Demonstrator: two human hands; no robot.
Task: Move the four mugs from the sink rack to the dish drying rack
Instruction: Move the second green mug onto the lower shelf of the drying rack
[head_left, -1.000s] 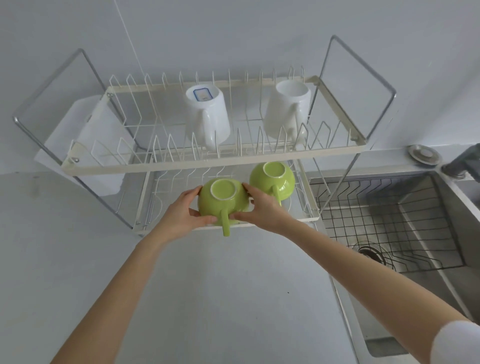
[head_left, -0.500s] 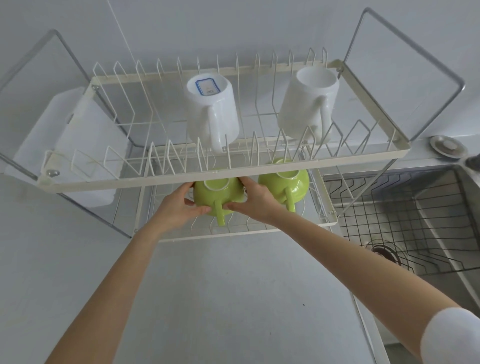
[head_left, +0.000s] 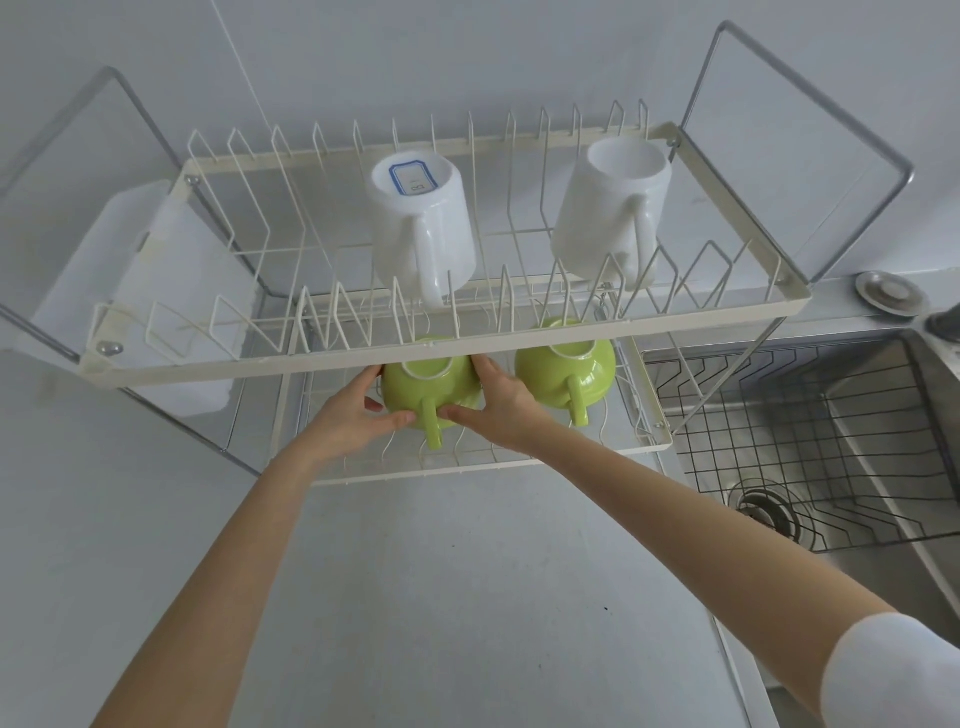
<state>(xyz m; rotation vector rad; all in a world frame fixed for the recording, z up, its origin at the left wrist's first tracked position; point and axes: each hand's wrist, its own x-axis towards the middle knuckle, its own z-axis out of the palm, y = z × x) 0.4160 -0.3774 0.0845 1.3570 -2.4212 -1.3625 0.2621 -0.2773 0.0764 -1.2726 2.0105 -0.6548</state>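
Two green mugs sit upside down on the lower tier of the dish drying rack (head_left: 519, 340). The left green mug (head_left: 431, 387) is clasped between both hands, its handle pointing toward the camera and hanging over the tier's front wires. The right green mug (head_left: 566, 371) stands just beside it, untouched, handle also toward the camera. The front rail of the upper tier crosses in front of both mugs and hides their upturned bases in part.

On the upper tier, two white mugs rest inverted among the wire prongs: the left white mug (head_left: 423, 228) with a blue-edged label on its base, and the right white mug (head_left: 610, 208) near the tier's right end. Both are glossy and tall, while the green ones are squat and rounded like bowls.

The rack is thin cream-coated wire inside a bent chrome frame, with a translucent plastic tray (head_left: 130, 291) at its left end. To the right lies a steel sink (head_left: 883, 519) holding the dark gridded sink rack (head_left: 779, 441), with no mugs on it.

The left hand (head_left: 348, 415) presses the mug's left side, thumb near the handle; the right hand (head_left: 498, 402) mirrors it, fingers curled over the top. A white sleeve (head_left: 893, 680) shows at the right arm.
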